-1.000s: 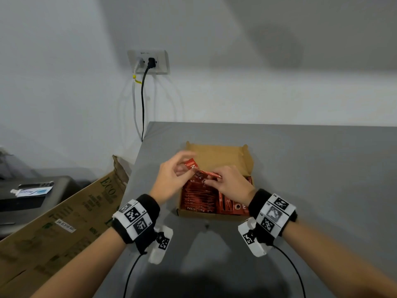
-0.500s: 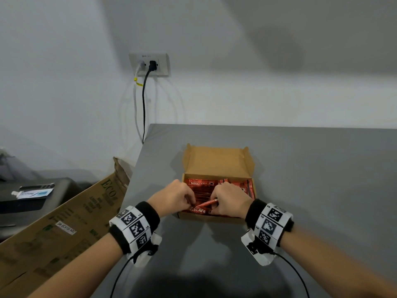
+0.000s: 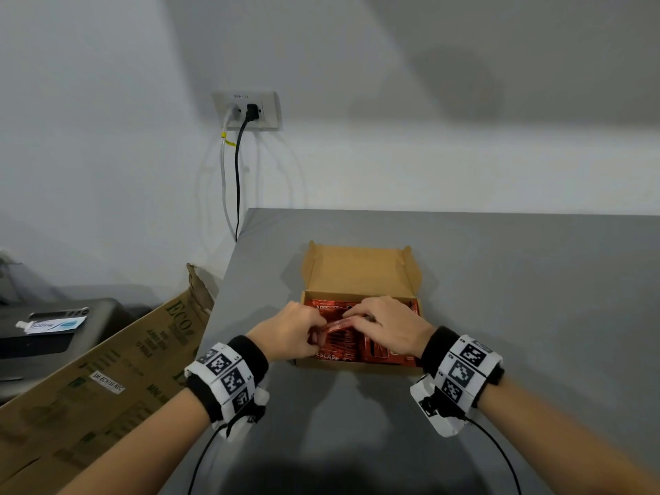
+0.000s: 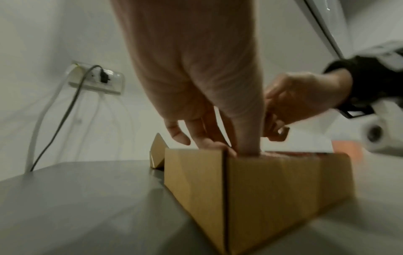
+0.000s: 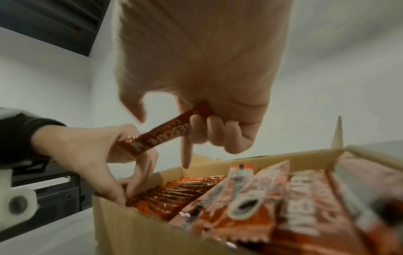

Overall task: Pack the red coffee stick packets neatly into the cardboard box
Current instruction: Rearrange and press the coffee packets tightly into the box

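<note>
One red coffee stick packet hangs between the two hands above the open cardboard box. The right hand pinches one end of it with curled fingers, its forefinger pointing down toward the box; the left hand pinches the other end while its lower fingers reach down into the row of packed stick packets just below. Beneath the right hand, more packets lie flat, filling that side of the box.

The stick looks light, thin and fairly limp, a foil sleeve that will likely bend in the middle and may slip if held by its glossy flat face. Holding both crimped ends, as here, seems the surest way to keep it straight. The packed row looks tight, so sliding it in edge-on calls for a gentle wedge, not a push that buckles it.
</note>
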{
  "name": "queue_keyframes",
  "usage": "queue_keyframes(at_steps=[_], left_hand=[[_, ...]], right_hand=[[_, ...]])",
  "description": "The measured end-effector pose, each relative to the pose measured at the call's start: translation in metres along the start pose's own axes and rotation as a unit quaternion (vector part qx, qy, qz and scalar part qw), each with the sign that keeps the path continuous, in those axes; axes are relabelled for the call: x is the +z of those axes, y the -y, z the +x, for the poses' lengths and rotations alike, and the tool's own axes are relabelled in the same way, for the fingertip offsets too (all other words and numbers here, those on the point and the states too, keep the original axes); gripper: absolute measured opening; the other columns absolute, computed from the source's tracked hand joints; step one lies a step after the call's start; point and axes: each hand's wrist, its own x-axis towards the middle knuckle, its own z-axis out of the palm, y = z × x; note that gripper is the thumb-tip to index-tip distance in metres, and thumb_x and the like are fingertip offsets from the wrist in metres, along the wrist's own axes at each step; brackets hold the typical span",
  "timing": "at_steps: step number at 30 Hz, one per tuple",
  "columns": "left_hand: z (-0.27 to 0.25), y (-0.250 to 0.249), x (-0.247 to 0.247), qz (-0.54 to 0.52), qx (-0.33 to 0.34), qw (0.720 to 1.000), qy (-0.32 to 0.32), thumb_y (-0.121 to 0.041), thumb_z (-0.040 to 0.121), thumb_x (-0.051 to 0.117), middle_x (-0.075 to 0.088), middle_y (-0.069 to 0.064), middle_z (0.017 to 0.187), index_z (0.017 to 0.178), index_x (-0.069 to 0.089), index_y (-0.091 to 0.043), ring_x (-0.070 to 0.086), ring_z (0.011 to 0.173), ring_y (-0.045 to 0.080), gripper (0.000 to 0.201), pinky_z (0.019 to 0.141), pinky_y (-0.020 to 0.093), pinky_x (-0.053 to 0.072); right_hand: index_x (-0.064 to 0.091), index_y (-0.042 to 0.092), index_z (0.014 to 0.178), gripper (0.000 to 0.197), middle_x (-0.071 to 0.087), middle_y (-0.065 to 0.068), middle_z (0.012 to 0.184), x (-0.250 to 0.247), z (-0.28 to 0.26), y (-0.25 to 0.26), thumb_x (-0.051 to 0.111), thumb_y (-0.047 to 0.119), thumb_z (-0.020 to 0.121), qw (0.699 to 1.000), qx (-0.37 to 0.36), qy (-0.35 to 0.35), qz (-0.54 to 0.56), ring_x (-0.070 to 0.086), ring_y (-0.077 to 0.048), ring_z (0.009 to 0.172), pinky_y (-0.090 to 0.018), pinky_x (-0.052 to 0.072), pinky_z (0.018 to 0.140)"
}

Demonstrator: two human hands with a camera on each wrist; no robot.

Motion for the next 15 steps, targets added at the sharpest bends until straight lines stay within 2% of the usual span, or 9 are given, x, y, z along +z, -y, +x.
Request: queue_keyframes(at_steps=[1, 3, 5, 8, 10, 11, 13, 15], left_hand=[[-0.001, 0.001, -0.005, -0.035, -0.013, 0.999, -0.017, -0.009, 0.075, 0.066, 0.06, -0.003, 0.073, 0.079, 0.063, -0.009, 0.052, 0.06, 0.005, 0.004, 0.059, 0.01, 0.039], [-0.002, 0.002, -0.013, -0.121, -0.042, 0.99, -0.066, -0.007, 0.077, 0.065, 0.06, -0.004, 0.073, 0.084, 0.06, -0.014, 0.052, 0.06, 0.003, 0.011, 0.062, 0.017, 0.046], [-0.003, -0.002, -0.016, -0.205, -0.048, 0.971, -0.115, -0.01, 0.087, 0.06, 0.061, -0.003, 0.073, 0.092, 0.062, -0.013, 0.056, 0.063, 0.007, 0.006, 0.069, 0.022, 0.049], [-0.004, -0.006, -0.016, -0.22, -0.05, 0.959, -0.17, -0.016, 0.091, 0.059, 0.063, -0.008, 0.065, 0.091, 0.068, -0.01, 0.061, 0.06, 0.006, 0.011, 0.076, 0.019, 0.049], [-0.005, -0.004, -0.014, -0.22, -0.052, 0.957, -0.183, -0.013, 0.088, 0.063, 0.066, -0.011, 0.074, 0.094, 0.07, -0.014, 0.063, 0.067, 0.005, 0.009, 0.078, 0.012, 0.048], [-0.005, -0.001, -0.011, -0.207, -0.049, 0.956, -0.2, -0.011, 0.088, 0.063, 0.066, -0.014, 0.082, 0.1, 0.069, -0.016, 0.063, 0.074, 0.003, 0.015, 0.081, 0.009, 0.046], [-0.004, 0.001, -0.007, -0.177, -0.054, 0.948, -0.261, -0.011, 0.089, 0.061, 0.063, -0.012, 0.095, 0.108, 0.067, -0.017, 0.06, 0.086, 0.002, 0.02, 0.084, 0.01, 0.045], [-0.002, -0.004, -0.005, -0.23, -0.099, 0.921, -0.3, -0.017, 0.093, 0.055, 0.065, -0.002, 0.091, 0.101, 0.065, -0.01, 0.062, 0.08, 0.007, 0.015, 0.075, 0.012, 0.047]], right_hand=[[0.062, 0.02, 0.121, 0.033, 0.058, 0.008, 0.097, -0.001, -0.002, -0.003, 0.042, 0.027, 0.096, 1.0, -0.011, -0.014, 0.007, 0.052, -0.007, 0.09, -0.023, 0.039, 0.081], [0.054, 0.016, 0.129, 0.036, 0.054, 0.008, 0.103, 0.0, -0.006, -0.005, 0.036, 0.015, 0.097, 0.998, -0.043, -0.043, 0.021, 0.05, -0.007, 0.096, -0.024, 0.039, 0.089], [0.042, 0.019, 0.136, 0.04, 0.053, 0.008, 0.11, 0.004, -0.006, -0.005, 0.036, 0.013, 0.097, 0.994, -0.071, -0.062, 0.051, 0.048, -0.005, 0.101, -0.02, 0.037, 0.091], [0.035, 0.025, 0.139, 0.044, 0.05, 0.011, 0.1, 0.011, -0.004, -0.006, 0.043, 0.014, 0.097, 0.99, -0.082, -0.091, 0.075, 0.048, -0.002, 0.095, -0.014, 0.036, 0.086], [0.044, 0.026, 0.132, 0.041, 0.055, 0.009, 0.095, 0.012, -0.003, -0.009, 0.052, 0.014, 0.094, 0.981, -0.091, -0.143, 0.096, 0.053, -0.004, 0.092, -0.01, 0.041, 0.083], [0.05, 0.025, 0.126, 0.036, 0.057, 0.008, 0.093, 0.011, -0.002, -0.01, 0.057, 0.014, 0.091, 0.974, -0.09, -0.173, 0.113, 0.055, -0.002, 0.09, -0.008, 0.042, 0.079], [0.061, 0.017, 0.107, 0.022, 0.058, 0.011, 0.087, 0.009, -0.001, -0.007, 0.064, 0.01, 0.086, 0.957, -0.116, -0.241, 0.113, 0.055, 0.005, 0.081, -0.003, 0.041, 0.073], [0.066, 0.008, 0.09, 0.01, 0.057, 0.009, 0.081, 0.007, 0.001, -0.001, 0.067, 0.004, 0.082, 0.934, -0.181, -0.304, 0.055, 0.05, 0.005, 0.074, -0.003, 0.04, 0.071]])
